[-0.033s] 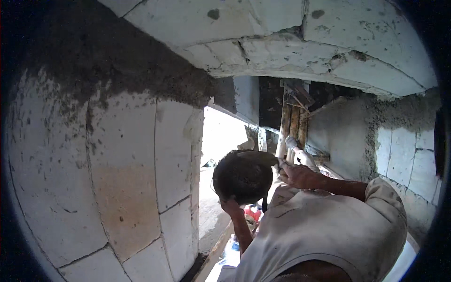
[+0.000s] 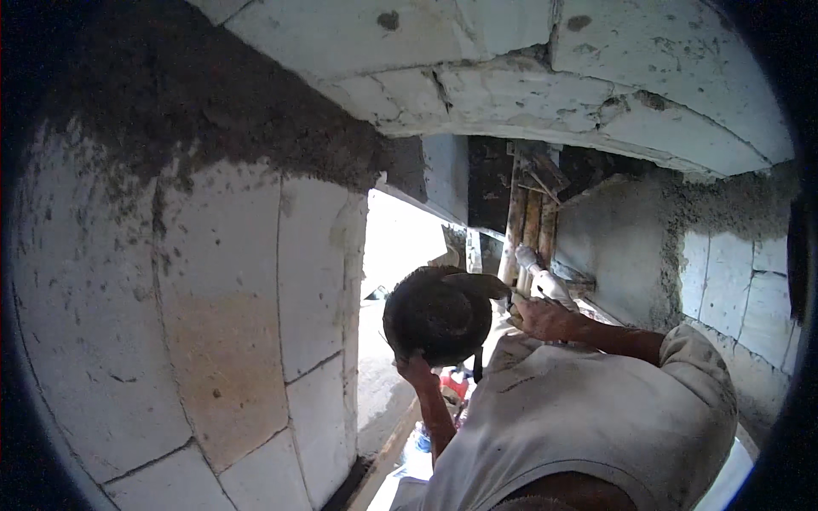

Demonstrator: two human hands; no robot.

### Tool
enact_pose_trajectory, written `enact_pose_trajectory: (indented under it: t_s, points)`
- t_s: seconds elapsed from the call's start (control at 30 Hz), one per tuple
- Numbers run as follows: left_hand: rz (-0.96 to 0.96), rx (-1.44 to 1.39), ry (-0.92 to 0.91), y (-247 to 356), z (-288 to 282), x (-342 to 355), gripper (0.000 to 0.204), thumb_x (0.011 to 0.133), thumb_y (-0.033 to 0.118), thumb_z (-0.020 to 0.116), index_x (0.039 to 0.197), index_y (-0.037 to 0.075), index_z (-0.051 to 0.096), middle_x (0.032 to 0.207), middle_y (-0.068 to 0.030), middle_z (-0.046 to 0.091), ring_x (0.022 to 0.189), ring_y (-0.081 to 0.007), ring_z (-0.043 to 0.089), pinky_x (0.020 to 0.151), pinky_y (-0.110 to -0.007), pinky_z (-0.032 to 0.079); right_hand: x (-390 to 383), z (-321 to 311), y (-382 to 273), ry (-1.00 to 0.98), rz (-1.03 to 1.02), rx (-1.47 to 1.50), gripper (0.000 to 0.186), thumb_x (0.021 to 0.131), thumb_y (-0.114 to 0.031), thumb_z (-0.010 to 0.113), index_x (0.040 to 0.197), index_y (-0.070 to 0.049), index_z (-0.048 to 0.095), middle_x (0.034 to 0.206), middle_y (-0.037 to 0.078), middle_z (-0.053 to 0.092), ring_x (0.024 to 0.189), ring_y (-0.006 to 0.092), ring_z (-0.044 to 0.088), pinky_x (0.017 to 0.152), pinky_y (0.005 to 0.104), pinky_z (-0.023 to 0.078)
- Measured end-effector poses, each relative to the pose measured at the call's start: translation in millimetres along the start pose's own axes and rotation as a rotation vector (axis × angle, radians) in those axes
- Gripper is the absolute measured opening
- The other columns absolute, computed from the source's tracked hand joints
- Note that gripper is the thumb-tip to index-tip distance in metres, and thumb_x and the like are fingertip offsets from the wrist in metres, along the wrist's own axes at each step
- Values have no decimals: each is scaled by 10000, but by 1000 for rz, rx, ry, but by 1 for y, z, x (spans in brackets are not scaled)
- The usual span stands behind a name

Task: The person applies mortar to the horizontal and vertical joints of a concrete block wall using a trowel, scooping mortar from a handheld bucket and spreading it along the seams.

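My left hand (image 2: 415,372) is closed on the near rim of a dark round bucket (image 2: 417,328). The bucket is tilted so its opening faces me, and dark wet mortar (image 2: 439,315) shows inside. My right hand (image 2: 548,320) grips the handle of a trowel (image 2: 477,285). The trowel's dark blade reaches left over the bucket's right rim, near the mortar; whether it touches the mortar I cannot tell. Part of the handle shows beside my right fingers.
On the left is a block wall (image 2: 221,247) with dark mortar on its upper part. A block lintel (image 2: 511,102) crosses overhead. Beyond my right hand are upright wooden poles (image 2: 532,226) and another person's gloved hand (image 2: 527,256). A bright opening (image 2: 400,243) lies behind the bucket.
The trowel blade has tipped and turned slightly over the bucket, and my right hand has rotated a little with it. The bucket has shifted slightly up and left.
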State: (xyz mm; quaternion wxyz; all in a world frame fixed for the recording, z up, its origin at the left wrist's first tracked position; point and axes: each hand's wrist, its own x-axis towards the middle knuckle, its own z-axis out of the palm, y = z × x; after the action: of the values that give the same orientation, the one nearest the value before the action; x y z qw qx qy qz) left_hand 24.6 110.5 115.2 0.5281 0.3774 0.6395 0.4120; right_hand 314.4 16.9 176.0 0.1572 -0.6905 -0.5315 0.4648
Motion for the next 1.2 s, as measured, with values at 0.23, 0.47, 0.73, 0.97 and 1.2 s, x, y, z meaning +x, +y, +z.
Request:
enact_pose_trajectory:
  t_s: [0.23, 0.47, 0.73, 0.97, 1.2]
  points:
    - [187, 83, -76, 68, 51, 4, 405, 738, -24, 525, 1139, -52, 574, 1077, -112, 621, 962, -209, 566, 883, -311, 425, 54, 38, 19, 73, -150, 80, 404, 927, -398, 501, 1044, -12, 489, 764, 185, 619, 674, 349, 639, 569, 456, 505]
    - [151, -143, -65, 90, 71, 18, 443, 694, -54, 536, 1136, -45, 571, 1063, -106, 619, 957, -195, 569, 886, -297, 424, 65, 25, 17, -273, 127, 809, 417, 948, -455, 463, 979, -41, 507, 680, 47, 511, 544, 142, 526, 481, 320, 460]
    - [53, -65, -154, 72, 85, 34, 497, 689, -8, 573, 1184, -6, 535, 1078, -83, 595, 962, -241, 568, 852, -352, 461, 39, 24, 15, -100, -10, 814, 378, 965, -431, 448, 998, -62, 521, 754, 60, 528, 589, 147, 530, 499, 297, 458]
    - [-91, -178, -138, 44, 80, 50, 459, 684, -57, 551, 1137, 17, 559, 1012, -79, 615, 854, -217, 610, 719, -321, 526, -20, -36, -50, -128, 24, 1686, 394, 946, -407, 475, 1137, -64, 514, 778, 77, 544, 538, 145, 537, 446, 280, 460]
    - [-118, -102, -51, 38, 49, 51, 478, 649, -88, 526, 1115, -4, 585, 1037, -86, 635, 880, -192, 591, 785, -297, 462, -32, -53, -89, 866, -309, 1504, 346, 909, -97, 565, 1166, -117, 334, 937, 82, 533, 670, 135, 564, 527, 256, 504]
